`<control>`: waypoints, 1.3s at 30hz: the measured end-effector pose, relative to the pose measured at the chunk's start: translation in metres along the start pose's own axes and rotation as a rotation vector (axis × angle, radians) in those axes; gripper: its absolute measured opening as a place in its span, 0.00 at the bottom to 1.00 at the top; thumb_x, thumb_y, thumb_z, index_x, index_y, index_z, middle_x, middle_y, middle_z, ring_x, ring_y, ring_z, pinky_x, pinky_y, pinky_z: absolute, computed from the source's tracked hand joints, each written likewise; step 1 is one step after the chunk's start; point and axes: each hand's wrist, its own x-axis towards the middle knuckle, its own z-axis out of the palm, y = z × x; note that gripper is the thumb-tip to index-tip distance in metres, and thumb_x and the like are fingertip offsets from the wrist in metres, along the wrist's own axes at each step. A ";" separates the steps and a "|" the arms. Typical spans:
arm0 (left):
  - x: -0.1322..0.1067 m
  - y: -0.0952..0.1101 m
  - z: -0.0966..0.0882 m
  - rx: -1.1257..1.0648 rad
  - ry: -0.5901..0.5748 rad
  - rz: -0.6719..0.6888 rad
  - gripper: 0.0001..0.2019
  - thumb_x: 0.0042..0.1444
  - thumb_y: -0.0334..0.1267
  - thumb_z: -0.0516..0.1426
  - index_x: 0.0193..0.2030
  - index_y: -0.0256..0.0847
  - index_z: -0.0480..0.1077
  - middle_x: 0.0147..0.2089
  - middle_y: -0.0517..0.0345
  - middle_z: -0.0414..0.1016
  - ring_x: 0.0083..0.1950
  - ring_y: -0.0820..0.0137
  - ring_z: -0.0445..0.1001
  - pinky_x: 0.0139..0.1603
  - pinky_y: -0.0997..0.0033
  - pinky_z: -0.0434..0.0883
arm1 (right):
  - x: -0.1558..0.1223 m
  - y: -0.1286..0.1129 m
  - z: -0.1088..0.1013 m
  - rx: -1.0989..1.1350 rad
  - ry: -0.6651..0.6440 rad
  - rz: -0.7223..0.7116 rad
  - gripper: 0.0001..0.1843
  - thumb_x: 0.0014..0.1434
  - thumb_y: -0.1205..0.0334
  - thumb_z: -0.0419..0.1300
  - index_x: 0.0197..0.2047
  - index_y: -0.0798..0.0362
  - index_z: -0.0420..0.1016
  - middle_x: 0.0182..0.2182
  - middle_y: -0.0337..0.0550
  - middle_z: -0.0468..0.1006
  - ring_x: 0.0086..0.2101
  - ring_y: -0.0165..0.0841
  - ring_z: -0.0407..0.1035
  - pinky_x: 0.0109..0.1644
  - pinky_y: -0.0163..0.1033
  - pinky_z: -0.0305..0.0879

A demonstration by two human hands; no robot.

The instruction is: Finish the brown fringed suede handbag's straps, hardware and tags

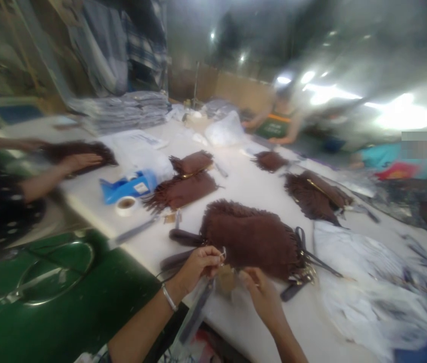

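Note:
A large brown fringed bag (251, 237) lies on the white table in front of me, with dark straps and metal clips at its right end. At its near edge my left hand (203, 262) is closed in a pinch on a small shiny metal ring (224, 253). Just below hangs a tan tag (226, 279), blurred. On the tag's other side my right hand (260, 290) has its thumb and fingers curled together; what they hold, if anything, is too small to make out. A dark strap (181, 258) lies beside my left hand.
More brown fringed bags (194, 189) lie about the white table (243, 174). A blue tape dispenser (128, 186) and a tape roll (126, 205) sit left. White plastic (364, 282) covers the right side. At far left, a co-worker's hand (80, 162) rests on another bag.

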 end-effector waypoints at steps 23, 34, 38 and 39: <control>-0.026 0.019 0.014 0.619 -0.085 0.062 0.18 0.49 0.31 0.59 0.49 0.39 0.73 0.29 0.58 0.77 0.21 0.71 0.74 0.19 0.78 0.67 | -0.001 -0.068 0.010 -0.228 -0.103 -0.384 0.13 0.64 0.63 0.50 0.39 0.48 0.76 0.33 0.41 0.71 0.33 0.33 0.68 0.37 0.35 0.60; -0.025 -0.003 0.014 0.428 0.142 0.118 0.09 0.51 0.42 0.61 0.32 0.37 0.71 0.27 0.58 0.75 0.17 0.75 0.67 0.16 0.77 0.60 | -0.006 -0.047 0.019 0.893 -0.362 0.124 0.11 0.59 0.53 0.60 0.38 0.50 0.75 0.38 0.41 0.74 0.36 0.30 0.66 0.38 0.34 0.63; -0.025 -0.003 -0.003 0.218 0.205 0.175 0.11 0.53 0.42 0.61 0.34 0.36 0.71 0.34 0.53 0.78 0.21 0.75 0.70 0.22 0.77 0.63 | -0.006 -0.026 0.024 0.921 -0.167 0.239 0.14 0.53 0.49 0.65 0.33 0.51 0.74 0.30 0.37 0.73 0.29 0.28 0.65 0.32 0.32 0.62; -0.028 -0.001 -0.006 0.147 0.235 0.194 0.10 0.55 0.43 0.61 0.36 0.36 0.70 0.36 0.52 0.78 0.24 0.74 0.71 0.24 0.77 0.64 | -0.006 -0.020 0.027 0.876 -0.138 0.258 0.16 0.51 0.48 0.66 0.31 0.52 0.74 0.27 0.36 0.72 0.26 0.27 0.64 0.30 0.32 0.61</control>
